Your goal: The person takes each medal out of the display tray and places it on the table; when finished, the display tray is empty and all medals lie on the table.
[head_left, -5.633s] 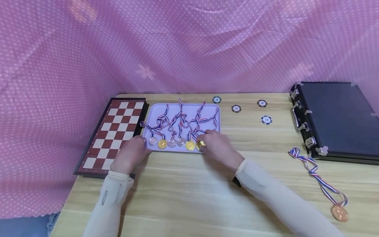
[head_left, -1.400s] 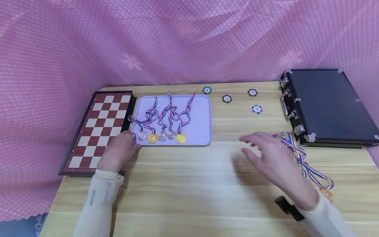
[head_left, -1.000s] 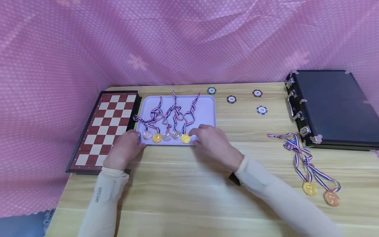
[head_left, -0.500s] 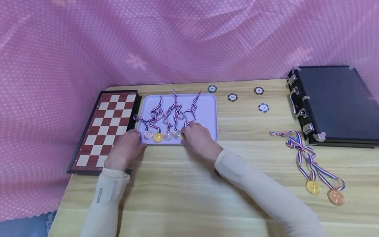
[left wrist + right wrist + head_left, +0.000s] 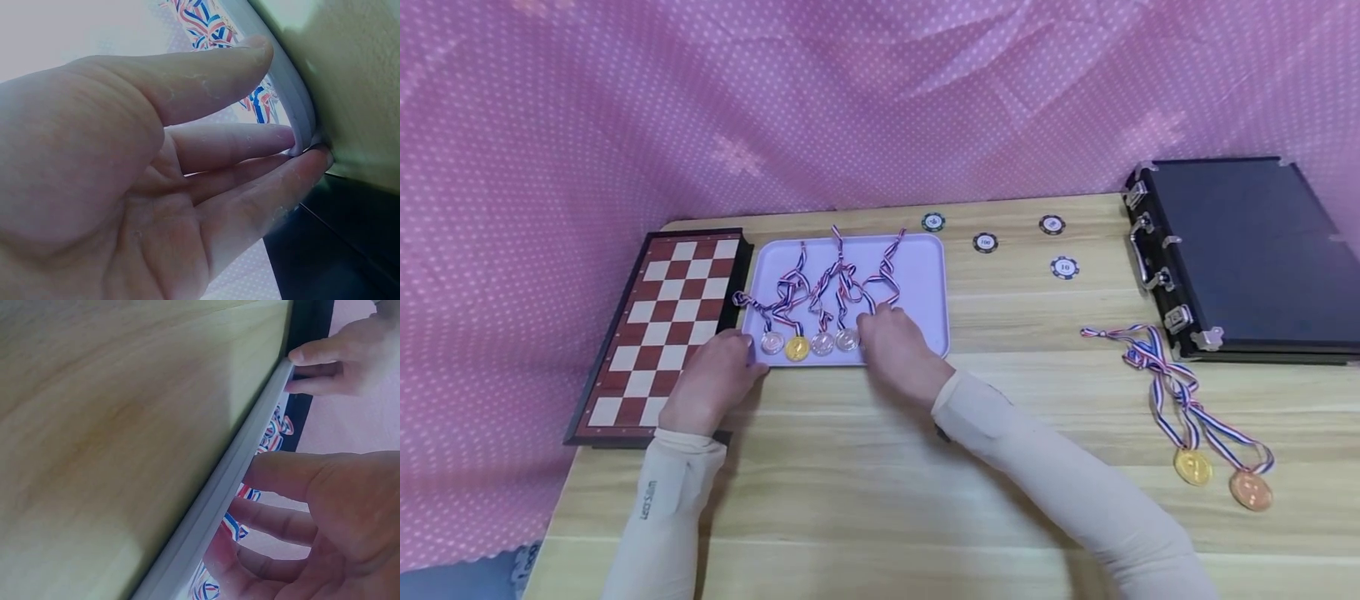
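Note:
A lilac tray (image 5: 931, 292) holds medals on striped ribbons. Silver medals (image 5: 822, 342) and one gold medal (image 5: 797, 348) line its front edge. My left hand (image 5: 711, 382) holds the tray's front left corner, thumb along the near side and fingertips at the rim in the left wrist view. Over the front of the tray, my right hand (image 5: 898, 354) has its fingers curled down on the rightmost gold medal, which it hides. That medal's ribbon (image 5: 883, 279) runs up behind the fingers. In the right wrist view the right thumb (image 5: 281, 472) lies against the tray's rim.
Left of the tray lies a chessboard (image 5: 655, 342). A gold medal (image 5: 1192, 467) and a bronze medal (image 5: 1251, 490) lie on the table at right, ribbons overlapping. Behind them is a black case (image 5: 1255, 250). Several poker chips (image 5: 1064, 267) lie near the pink curtain (image 5: 880, 108).
A gold medal from the tray's right end now lies beside the bronze one. My right hand came back to the tray and covers another gold medal. My left hand stays at the corner.

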Motion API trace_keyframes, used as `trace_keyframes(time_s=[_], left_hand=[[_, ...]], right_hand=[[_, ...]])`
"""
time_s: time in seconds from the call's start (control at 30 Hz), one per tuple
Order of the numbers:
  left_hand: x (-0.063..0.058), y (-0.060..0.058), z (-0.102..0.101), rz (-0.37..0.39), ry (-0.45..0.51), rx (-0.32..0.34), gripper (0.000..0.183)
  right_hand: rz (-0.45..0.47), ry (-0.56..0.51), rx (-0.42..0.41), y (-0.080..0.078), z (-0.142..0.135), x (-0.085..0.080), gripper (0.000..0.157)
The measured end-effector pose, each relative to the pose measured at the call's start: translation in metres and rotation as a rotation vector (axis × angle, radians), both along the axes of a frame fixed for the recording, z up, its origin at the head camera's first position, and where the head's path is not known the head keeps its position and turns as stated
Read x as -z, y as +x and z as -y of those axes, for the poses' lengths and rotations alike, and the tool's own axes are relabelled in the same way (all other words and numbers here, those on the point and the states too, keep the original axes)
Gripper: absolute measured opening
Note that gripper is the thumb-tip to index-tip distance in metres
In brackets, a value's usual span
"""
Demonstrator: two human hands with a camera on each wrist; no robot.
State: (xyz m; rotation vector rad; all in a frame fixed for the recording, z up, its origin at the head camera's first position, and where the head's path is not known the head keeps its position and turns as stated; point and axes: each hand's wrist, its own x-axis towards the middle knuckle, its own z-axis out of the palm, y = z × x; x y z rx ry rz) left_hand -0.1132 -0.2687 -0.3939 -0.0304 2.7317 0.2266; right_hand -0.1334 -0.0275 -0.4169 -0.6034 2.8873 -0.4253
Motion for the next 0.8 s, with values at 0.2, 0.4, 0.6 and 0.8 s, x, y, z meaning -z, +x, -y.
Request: trace_keyframes(time_s=[0.2,0.4,0.6,0.8], left_hand=[[0.001,0.0,-0.001,-0.011,0.016,-0.011,0.041],[0.0,0.0,-0.001,-0.015,0.013,-0.01,0.041],[-0.001,0.001,0.0,-0.014,0.019,-0.002,0.041],[-0.001,0.0,0.002,0.001,0.034,-0.008,0.041]], right_hand=[[0.053,-0.019,0.013,-0.001,-0.005,-0.001,0.024],[0.122,-0.133,0.027,0.001,-0.018,-0.018,0.029],[0.11,-0.332,0.033,-0.003,-0.056,-0.06,0.027],[0.089,-0.363,0.119,-0.013,-0.114,-0.111,0.022]])
